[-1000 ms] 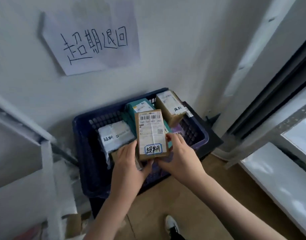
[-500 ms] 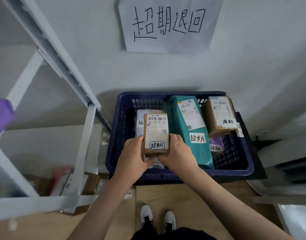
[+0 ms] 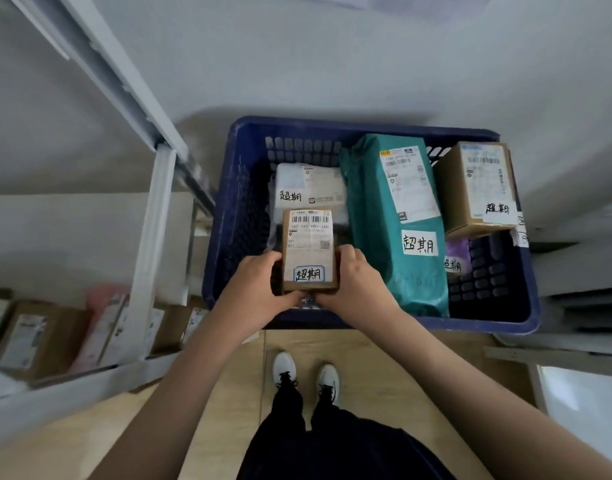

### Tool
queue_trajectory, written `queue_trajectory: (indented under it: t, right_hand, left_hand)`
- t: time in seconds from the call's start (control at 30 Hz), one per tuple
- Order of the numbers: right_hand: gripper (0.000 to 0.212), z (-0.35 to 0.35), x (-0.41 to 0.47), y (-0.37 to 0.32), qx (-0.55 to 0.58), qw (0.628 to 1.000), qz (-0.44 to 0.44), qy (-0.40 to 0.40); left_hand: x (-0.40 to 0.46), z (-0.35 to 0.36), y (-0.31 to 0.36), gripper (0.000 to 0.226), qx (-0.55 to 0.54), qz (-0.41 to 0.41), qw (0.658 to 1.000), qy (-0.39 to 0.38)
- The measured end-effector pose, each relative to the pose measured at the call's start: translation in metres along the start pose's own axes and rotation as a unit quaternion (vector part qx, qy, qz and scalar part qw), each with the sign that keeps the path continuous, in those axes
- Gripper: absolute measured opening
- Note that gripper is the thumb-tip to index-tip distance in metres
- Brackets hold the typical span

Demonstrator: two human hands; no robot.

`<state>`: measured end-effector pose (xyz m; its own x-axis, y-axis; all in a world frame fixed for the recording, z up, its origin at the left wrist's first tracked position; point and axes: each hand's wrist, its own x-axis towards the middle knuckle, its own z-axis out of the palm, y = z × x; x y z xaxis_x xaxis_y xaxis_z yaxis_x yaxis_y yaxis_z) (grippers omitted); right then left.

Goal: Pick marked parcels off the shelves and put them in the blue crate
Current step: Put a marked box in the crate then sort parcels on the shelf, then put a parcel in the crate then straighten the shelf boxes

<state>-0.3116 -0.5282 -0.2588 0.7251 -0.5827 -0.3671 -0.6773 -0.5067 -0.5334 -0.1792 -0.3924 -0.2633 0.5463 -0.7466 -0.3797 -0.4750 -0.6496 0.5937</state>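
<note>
We're reading "超期", "162-165-H01-260" on brown parcel (image 3: 309, 249); left hand (image 3: 255, 285), right hand (image 3: 353, 279) gripping it over blue crate (image 3: 366, 128).

Only 1 view: head cam, worn on the person, looking steeply down and a bit fwd. It sits above the arms, so both forearms run up from the bottom edge to the centre. The blue crate (image 3: 249, 188) fills the middle, near. White shoes (image 3: 306, 375) are straight below. Wide-angle lens bends the shelf frame (image 3: 148, 258) at left and the wall at top.
</note>
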Motion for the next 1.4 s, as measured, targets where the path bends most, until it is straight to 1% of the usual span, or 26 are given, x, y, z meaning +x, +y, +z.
queue_trajectory:
  t: [0.1,0.23,0.3,0.53,0.63,0.73,0.8,0.9,1.0,1.1,1.27,1.4]
  right_hand:
    - [0.072,0.002,0.006,0.000,0.015,1.000,0.010,-0.012]
    - [0.088,0.000,0.009,0.000,0.023,0.999,-0.002,-0.042]
    - [0.092,-0.003,0.010,0.000,0.024,0.998,0.000,-0.059]
    - [0.110,-0.007,0.009,0.000,0.016,0.995,0.012,-0.097]
    - [0.098,-0.009,0.002,0.000,0.011,0.995,0.006,-0.096]
    - [0.083,-0.009,-0.007,0.002,0.012,0.996,-0.002,-0.091]
    - [0.074,-0.012,-0.015,0.001,0.013,0.997,-0.015,-0.078]
    - [0.074,-0.017,-0.028,-0.001,-0.012,0.998,-0.051,-0.029]
    - [0.079,-0.024,-0.043,-0.002,-0.068,0.993,-0.096,0.030]
    - [0.075,-0.032,-0.057,-0.004,-0.130,0.977,-0.149,0.084]
    - [0.070,-0.050,-0.077,-0.014,-0.183,0.956,-0.201,0.114]
    - [0.068,-0.057,-0.095,-0.031,-0.208,0.942,-0.235,0.122]
  left_hand:
    - [0.008,-0.004,-0.003,0.075,-0.001,-0.009,0.999,-0.035]
    - [0.018,-0.004,-0.008,0.090,-0.026,-0.013,0.995,-0.099]
    - [0.021,-0.004,-0.010,0.092,-0.027,-0.010,0.993,-0.115]
    - [0.019,-0.004,-0.009,0.087,-0.029,0.014,0.993,-0.112]
    - [0.018,-0.006,-0.009,0.080,0.002,0.024,0.995,-0.102]
    - [0.012,-0.008,-0.005,0.074,0.011,0.019,0.997,-0.075]
    - [0.002,-0.010,0.001,0.063,-0.011,0.036,0.999,-0.037]
    - [-0.018,-0.011,0.010,0.055,-0.025,0.054,0.997,0.046]
    - [-0.045,-0.009,0.017,0.059,0.032,0.059,0.990,0.121]
    - [-0.076,-0.008,0.029,0.062,0.050,0.050,0.981,0.183]
    - [-0.125,-0.011,0.037,0.064,0.082,0.024,0.960,0.268]
    - [-0.153,-0.020,0.035,0.065,0.113,0.004,0.948,0.296]
